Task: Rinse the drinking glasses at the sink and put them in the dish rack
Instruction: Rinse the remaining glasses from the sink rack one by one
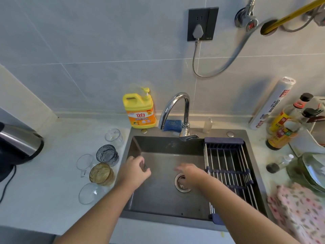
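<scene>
With left hand (136, 170) curled, hold too blurred to tell, and right hand (189, 173) spread bare, firmly take the amber glass (101, 174) at the sinkward edge of the counter (52, 182).

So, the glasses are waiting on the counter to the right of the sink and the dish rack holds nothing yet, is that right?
Not quite: the head view shows the glasses on the counter to the left of the sink, not the right. The dish rack indeed holds nothing yet.
</scene>
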